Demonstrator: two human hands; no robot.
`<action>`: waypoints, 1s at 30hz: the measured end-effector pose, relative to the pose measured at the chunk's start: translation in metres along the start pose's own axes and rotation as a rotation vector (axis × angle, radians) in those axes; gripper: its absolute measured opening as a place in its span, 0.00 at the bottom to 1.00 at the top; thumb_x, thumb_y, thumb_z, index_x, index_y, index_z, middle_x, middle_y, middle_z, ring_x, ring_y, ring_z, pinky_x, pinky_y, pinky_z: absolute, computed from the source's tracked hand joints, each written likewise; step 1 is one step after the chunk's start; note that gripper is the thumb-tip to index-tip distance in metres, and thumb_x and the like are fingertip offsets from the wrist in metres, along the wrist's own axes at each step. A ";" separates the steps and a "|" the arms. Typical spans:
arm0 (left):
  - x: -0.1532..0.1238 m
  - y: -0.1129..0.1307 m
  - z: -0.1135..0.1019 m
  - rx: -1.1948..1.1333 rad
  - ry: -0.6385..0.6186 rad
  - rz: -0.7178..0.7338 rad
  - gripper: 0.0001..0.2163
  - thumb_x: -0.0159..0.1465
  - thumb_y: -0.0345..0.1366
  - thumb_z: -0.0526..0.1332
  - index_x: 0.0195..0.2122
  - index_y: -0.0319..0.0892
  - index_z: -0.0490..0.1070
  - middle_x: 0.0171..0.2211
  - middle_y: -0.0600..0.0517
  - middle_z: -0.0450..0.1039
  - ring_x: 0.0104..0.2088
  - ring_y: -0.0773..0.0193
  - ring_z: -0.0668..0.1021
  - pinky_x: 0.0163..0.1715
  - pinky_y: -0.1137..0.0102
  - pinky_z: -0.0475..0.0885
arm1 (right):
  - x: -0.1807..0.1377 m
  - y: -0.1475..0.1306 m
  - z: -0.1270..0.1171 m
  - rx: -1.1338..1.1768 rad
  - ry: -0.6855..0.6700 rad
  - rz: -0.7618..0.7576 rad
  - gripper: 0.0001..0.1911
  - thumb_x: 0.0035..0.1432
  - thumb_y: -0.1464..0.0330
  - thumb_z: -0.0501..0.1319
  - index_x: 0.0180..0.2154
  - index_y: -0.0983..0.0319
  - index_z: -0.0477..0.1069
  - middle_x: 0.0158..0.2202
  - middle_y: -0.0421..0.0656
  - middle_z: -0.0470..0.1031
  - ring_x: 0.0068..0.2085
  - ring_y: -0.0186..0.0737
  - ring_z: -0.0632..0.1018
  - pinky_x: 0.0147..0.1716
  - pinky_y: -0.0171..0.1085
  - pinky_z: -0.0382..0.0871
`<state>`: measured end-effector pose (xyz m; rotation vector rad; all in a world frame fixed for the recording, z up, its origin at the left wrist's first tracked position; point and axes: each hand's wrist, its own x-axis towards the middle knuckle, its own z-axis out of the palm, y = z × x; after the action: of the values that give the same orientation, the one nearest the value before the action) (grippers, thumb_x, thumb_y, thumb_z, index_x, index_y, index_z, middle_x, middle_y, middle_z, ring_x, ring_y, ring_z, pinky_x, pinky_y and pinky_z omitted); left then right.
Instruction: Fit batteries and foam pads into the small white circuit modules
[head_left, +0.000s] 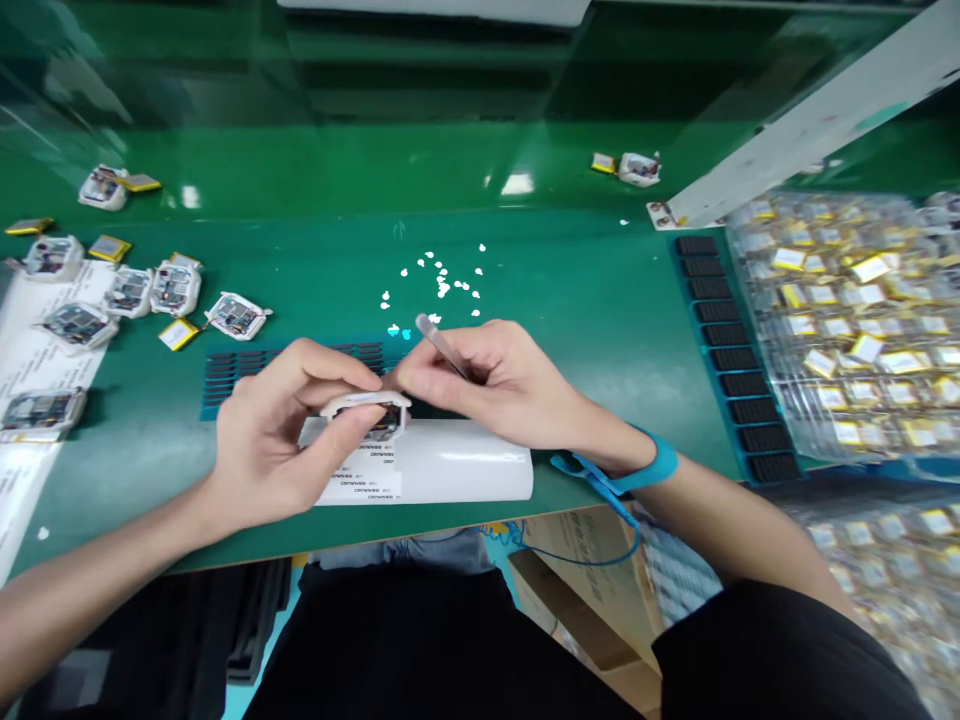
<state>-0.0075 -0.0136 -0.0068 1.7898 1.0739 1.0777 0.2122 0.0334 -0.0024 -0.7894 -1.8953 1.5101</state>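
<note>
In the head view, my left hand [281, 430] is closed around a small white device housing [390, 420] with circuitry inside. Its thumb lies across the housing's open face. My right hand [495, 385] grips metal tweezers [442, 345], whose wide end points up and away from me. The right fingertips meet the housing's right side; the tweezers' tips are hidden there. Under both hands lies a white sheet of printed labels [465, 470], curled at its edge. Behind the left hand is a blue-backed sheet of black strips [229, 380].
Several open white housings [176, 287] with yellow-edged batteries [178, 333] lie at the left. Small white pieces [442, 287] are scattered mid-table. At the right stand a strip of black pads [731, 360] and clear trays of batteries [847, 330]. A blue wrist strap [652, 465] trails a cord.
</note>
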 end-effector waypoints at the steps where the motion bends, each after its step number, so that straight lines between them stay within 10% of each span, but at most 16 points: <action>1: 0.003 0.003 -0.004 -0.002 -0.020 0.018 0.05 0.67 0.31 0.64 0.43 0.47 0.72 0.30 0.56 0.81 0.19 0.69 0.76 0.17 0.72 0.67 | 0.001 -0.002 -0.003 0.005 0.009 0.016 0.17 0.70 0.58 0.58 0.38 0.62 0.78 0.32 0.38 0.79 0.27 0.28 0.72 0.25 0.31 0.63; 8: 0.012 0.008 -0.018 0.257 -0.689 0.189 0.11 0.68 0.30 0.59 0.46 0.47 0.79 0.25 0.54 0.80 0.20 0.65 0.78 0.23 0.72 0.70 | 0.002 -0.003 -0.011 -0.193 0.108 0.037 0.31 0.74 0.55 0.50 0.25 0.64 0.75 0.21 0.36 0.72 0.25 0.26 0.73 0.31 0.29 0.66; 21: 0.016 -0.006 -0.007 0.395 -0.685 0.089 0.13 0.69 0.30 0.53 0.36 0.42 0.78 0.23 0.54 0.77 0.18 0.67 0.73 0.22 0.71 0.61 | 0.010 0.004 -0.024 -0.140 -0.406 0.009 0.21 0.69 0.66 0.59 0.24 0.63 0.78 0.34 0.44 0.84 0.37 0.30 0.83 0.32 0.27 0.72; 30: 0.015 -0.006 -0.006 0.418 -0.691 0.103 0.14 0.69 0.30 0.52 0.37 0.41 0.78 0.21 0.55 0.73 0.18 0.67 0.70 0.22 0.69 0.59 | 0.011 0.011 -0.020 0.002 -0.476 0.151 0.22 0.70 0.61 0.58 0.28 0.65 0.80 0.36 0.47 0.84 0.34 0.30 0.83 0.34 0.29 0.78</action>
<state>-0.0108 0.0037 -0.0062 2.3179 0.8062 0.2248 0.2216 0.0564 -0.0084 -0.6195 -2.2080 1.9259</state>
